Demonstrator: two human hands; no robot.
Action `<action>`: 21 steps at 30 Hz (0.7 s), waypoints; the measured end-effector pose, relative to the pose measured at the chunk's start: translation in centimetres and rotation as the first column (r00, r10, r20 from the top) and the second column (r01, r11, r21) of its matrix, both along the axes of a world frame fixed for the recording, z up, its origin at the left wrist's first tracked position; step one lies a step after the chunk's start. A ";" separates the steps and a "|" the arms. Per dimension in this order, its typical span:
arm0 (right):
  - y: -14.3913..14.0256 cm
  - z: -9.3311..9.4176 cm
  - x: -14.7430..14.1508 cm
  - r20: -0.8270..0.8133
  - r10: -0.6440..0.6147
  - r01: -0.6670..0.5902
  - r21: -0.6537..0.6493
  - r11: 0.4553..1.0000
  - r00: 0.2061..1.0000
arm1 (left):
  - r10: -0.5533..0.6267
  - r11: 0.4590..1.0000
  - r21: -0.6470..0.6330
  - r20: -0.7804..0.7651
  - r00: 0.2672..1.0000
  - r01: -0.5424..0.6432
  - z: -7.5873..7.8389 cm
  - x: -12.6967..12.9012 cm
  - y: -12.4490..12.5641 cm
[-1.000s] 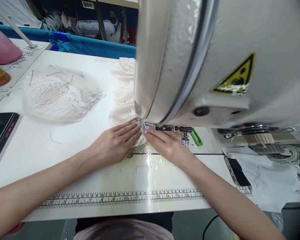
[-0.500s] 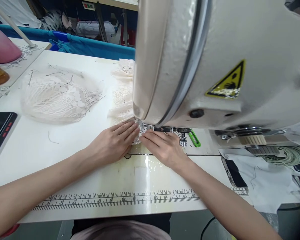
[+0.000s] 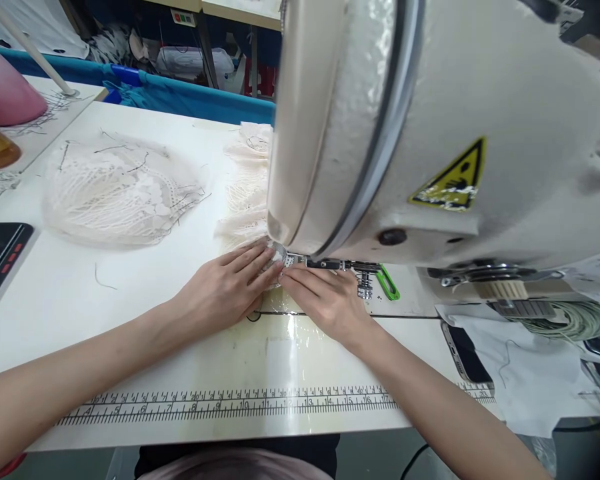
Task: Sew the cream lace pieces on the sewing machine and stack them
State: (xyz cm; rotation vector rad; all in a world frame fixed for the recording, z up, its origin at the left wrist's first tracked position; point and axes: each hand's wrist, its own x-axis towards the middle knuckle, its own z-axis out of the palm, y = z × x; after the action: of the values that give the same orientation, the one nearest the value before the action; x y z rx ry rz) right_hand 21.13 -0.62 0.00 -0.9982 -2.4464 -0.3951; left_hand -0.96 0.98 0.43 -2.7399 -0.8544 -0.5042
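Where hands [image 3: 275, 290] meet, lace piece [image 3: 275, 257] pinned beneath fingertips.

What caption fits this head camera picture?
Both hands, left hand and right hand, press lace flat under a sewing machine.

Cream openwork lace [image 3: 120, 193] lies on a white table [image 3: 60, 293] printed with a black ruler [image 3: 220, 405].

Sewing machine head [image 3: 430, 120]: cream painted metal, pebbled, slightly glossy. Table top [image 3: 145, 333]: smooth, glossy off-white laminate with a printed ruler [image 3: 230, 405]. Lace piece [image 3: 123, 190] at 10 o'clock: openwork matt cloth. Presser clamp [image 3: 365, 280]: bright metal. Green clip [image 3: 387, 283]: glossy plastic.
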 end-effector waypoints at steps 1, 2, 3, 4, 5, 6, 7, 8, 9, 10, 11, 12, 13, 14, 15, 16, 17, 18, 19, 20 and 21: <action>0.0 0.0 0.0 0.002 -0.007 0.007 0.000 1.000 1.000 | 0.010 1.000 -0.023 0.010 1.000 -0.009 0.0 0.0 0.0; 0.0 0.0 0.0 0.005 -0.013 0.013 0.001 1.000 1.000 | 0.018 0.999 -0.044 0.018 1.000 -0.017 -0.1 0.1 -0.1; 0.0 0.0 0.0 0.007 -0.018 0.018 0.003 1.000 1.000 | 0.025 0.998 -0.056 0.020 0.999 -0.024 -0.1 0.2 -0.1; 0.0 0.0 0.0 0.008 -0.021 0.021 0.005 1.000 1.000 | 0.031 0.998 -0.053 0.019 0.999 -0.030 -0.1 0.2 -0.2; 0.1 0.0 0.0 0.007 -0.020 0.020 0.006 1.000 1.000 | 0.036 0.999 -0.038 0.009 0.999 -0.036 -0.1 0.3 -0.2; 0.1 0.0 0.0 0.005 -0.018 0.017 0.007 1.000 1.000 | 0.042 0.999 -0.013 -0.004 0.999 -0.042 -0.1 0.4 -0.2; 0.1 -0.1 0.1 0.002 -0.016 0.016 0.008 1.000 1.000 | 0.049 0.999 0.016 -0.019 0.999 -0.048 -0.1 0.5 -0.3; 0.2 -0.1 0.1 0.001 -0.015 0.015 0.009 1.000 1.000 | 0.053 0.998 0.045 -0.031 0.998 -0.052 0.0 0.6 -0.3; 0.2 -0.2 0.1 0.002 -0.014 0.014 0.007 1.000 1.000 | 0.056 0.996 0.069 -0.041 0.998 -0.054 0.0 0.7 -0.3; 0.3 -0.2 0.2 0.002 -0.017 0.017 0.003 1.000 1.000 | 0.059 0.995 0.084 -0.049 0.997 -0.055 0.1 0.8 -0.3; 0.4 -0.3 0.3 0.000 -0.024 0.024 -0.005 1.000 1.000 | 0.060 0.994 0.095 -0.053 0.997 -0.055 0.1 0.8 -0.3; 0.5 -0.4 0.4 -0.003 -0.032 0.032 -0.020 0.999 0.999 | 0.059 0.993 0.101 -0.052 0.997 -0.053 0.2 0.9 -0.3; 0.6 -0.5 0.5 -0.006 -0.038 0.038 -0.042 0.998 0.999 | 0.055 0.993 0.105 -0.046 0.997 -0.050 0.2 0.9 -0.3; 0.7 -0.6 0.6 -0.009 -0.040 0.040 -0.072 0.997 0.999 | 0.052 0.993 0.104 -0.031 0.998 -0.048 0.2 0.9 -0.3; 0.8 -0.6 0.8 -0.015 -0.039 0.037 -0.105 0.994 0.999 | 0.046 0.994 0.099 -0.012 0.999 -0.045 0.2 0.9 -0.3; 0.9 -0.6 0.9 -0.023 -0.033 0.030 -0.136 0.990 0.999 | 0.040 0.995 0.089 0.010 0.999 -0.040 0.1 0.9 -0.3; 0.9 -0.6 1.0 -0.032 -0.027 0.021 -0.165 0.986 0.999 | 0.034 0.996 0.078 0.029 0.999 -0.036 0.1 0.9 -0.3; 1.0 -0.5 1.0 -0.043 -0.025 0.016 -0.188 0.982 0.999 | 0.030 0.997 0.069 0.041 0.999 -0.033 0.0 0.9 -0.3; 1.1 -0.4 1.1 -0.054 -0.028 0.017 -0.206 0.978 0.998 | 0.027 0.998 0.063 0.045 0.999 -0.030 -0.1 0.9 -0.2; 1.2 -0.4 1.1 -0.065 -0.035 0.020 -0.219 0.975 0.997 | 0.027 0.998 0.059 0.042 0.999 -0.029 -0.2 0.9 -0.2; 1.2 -0.3 1.1 -0.075 -0.043 0.024 -0.228 0.973 0.996 | 0.026 0.998 0.059 0.035 0.999 -0.028 -0.3 0.9 -0.2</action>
State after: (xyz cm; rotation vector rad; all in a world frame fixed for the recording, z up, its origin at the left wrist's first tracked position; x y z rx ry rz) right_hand 22.22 0.61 -0.27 -1.1270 -2.4441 -0.0840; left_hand -0.09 0.76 0.17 -2.6694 -0.8695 -0.5633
